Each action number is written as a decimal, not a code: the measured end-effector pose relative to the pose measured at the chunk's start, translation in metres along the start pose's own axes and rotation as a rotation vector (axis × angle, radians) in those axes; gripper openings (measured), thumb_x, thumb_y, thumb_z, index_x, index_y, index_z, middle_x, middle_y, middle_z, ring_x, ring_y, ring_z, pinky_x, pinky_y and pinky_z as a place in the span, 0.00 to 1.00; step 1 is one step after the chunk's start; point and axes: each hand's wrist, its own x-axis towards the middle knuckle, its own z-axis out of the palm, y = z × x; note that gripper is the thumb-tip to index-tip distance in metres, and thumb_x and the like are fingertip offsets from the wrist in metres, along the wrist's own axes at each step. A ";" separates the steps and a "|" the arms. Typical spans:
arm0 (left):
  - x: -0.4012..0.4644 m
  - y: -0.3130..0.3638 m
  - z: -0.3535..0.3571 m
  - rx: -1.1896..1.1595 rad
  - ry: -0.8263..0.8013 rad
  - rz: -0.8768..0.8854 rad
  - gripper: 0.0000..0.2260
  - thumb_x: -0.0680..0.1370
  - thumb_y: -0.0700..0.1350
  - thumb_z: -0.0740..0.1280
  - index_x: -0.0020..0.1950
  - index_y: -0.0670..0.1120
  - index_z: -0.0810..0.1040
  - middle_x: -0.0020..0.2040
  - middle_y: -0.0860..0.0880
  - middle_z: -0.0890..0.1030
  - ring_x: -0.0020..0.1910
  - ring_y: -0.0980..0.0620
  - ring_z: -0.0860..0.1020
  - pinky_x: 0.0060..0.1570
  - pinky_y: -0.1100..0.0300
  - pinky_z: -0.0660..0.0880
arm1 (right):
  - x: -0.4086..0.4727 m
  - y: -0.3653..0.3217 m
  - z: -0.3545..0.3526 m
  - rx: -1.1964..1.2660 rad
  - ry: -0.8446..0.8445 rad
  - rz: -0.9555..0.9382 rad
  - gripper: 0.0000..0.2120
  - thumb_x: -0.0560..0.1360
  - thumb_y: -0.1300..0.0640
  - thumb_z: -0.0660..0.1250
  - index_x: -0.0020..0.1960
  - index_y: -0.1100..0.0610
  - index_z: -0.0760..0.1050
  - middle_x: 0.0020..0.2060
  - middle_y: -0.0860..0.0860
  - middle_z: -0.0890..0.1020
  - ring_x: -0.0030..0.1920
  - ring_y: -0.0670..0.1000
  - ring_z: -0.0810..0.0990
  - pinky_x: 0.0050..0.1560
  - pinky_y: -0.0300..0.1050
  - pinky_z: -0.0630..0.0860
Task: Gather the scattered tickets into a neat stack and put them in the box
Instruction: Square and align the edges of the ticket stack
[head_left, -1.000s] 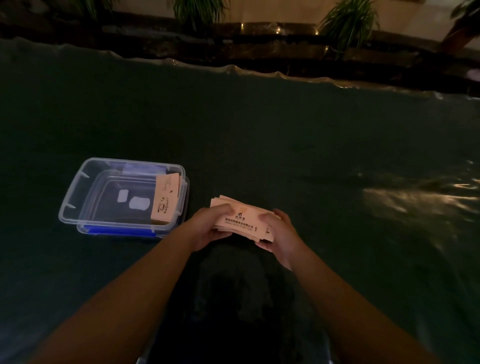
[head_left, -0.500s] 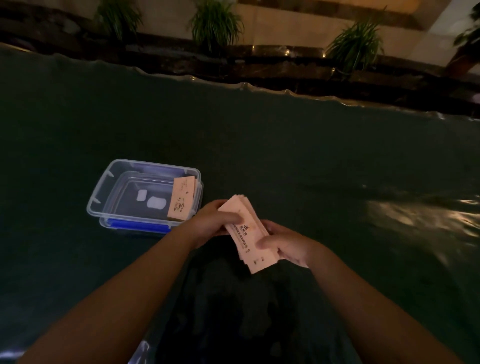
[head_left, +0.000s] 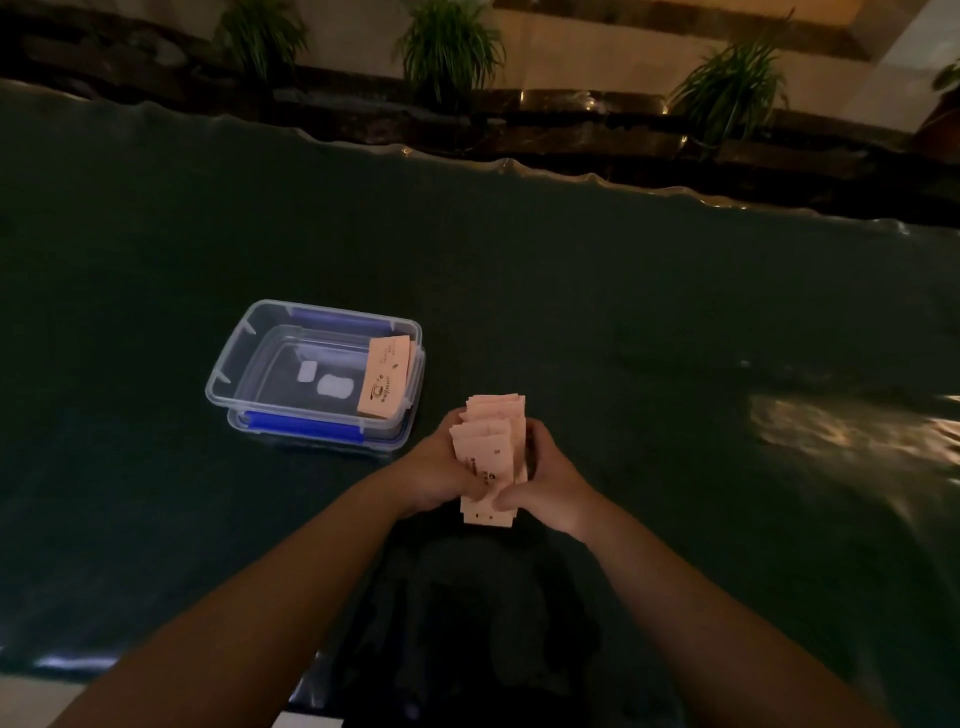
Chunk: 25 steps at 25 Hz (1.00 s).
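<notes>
A stack of pale pink tickets (head_left: 492, 447) stands lengthwise between my palms, its long side pointing away from me, its top edges slightly fanned. My left hand (head_left: 441, 475) presses its left side and my right hand (head_left: 545, 475) presses its right side, thumbs near the bottom end. A clear plastic box (head_left: 244, 358) with blue clips sits on the dark table to the left of my hands. One single ticket (head_left: 384, 376) leans against the box's right inner wall.
The dark green table cover (head_left: 623, 312) spreads all around, with a glare patch (head_left: 852, 431) at the right. Its wavy far edge meets a dark ledge with potted plants (head_left: 449, 47). The table's near edge is by my forearms.
The stack has turned from lying crosswise to pointing away from me, and both hands have closed in on its sides. The view has shifted so the box appears further right.
</notes>
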 end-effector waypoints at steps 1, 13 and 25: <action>0.000 -0.003 0.002 0.014 0.026 0.038 0.45 0.67 0.32 0.77 0.73 0.62 0.59 0.65 0.53 0.77 0.66 0.51 0.76 0.58 0.54 0.78 | 0.000 0.001 0.003 -0.006 0.025 -0.025 0.47 0.64 0.69 0.80 0.75 0.45 0.64 0.64 0.47 0.80 0.66 0.50 0.79 0.64 0.55 0.80; 0.005 -0.029 0.021 0.131 0.091 0.164 0.57 0.69 0.46 0.82 0.84 0.53 0.45 0.72 0.58 0.70 0.66 0.66 0.72 0.69 0.61 0.64 | 0.002 0.014 0.021 -0.110 0.038 -0.088 0.54 0.68 0.65 0.80 0.82 0.48 0.52 0.65 0.41 0.78 0.62 0.40 0.80 0.63 0.37 0.76; 0.023 -0.049 0.028 0.181 0.147 0.199 0.52 0.66 0.51 0.82 0.81 0.56 0.53 0.69 0.64 0.64 0.65 0.73 0.68 0.72 0.61 0.62 | 0.007 0.022 0.025 -0.172 0.062 -0.110 0.55 0.68 0.66 0.77 0.84 0.45 0.50 0.77 0.48 0.70 0.72 0.45 0.74 0.69 0.44 0.74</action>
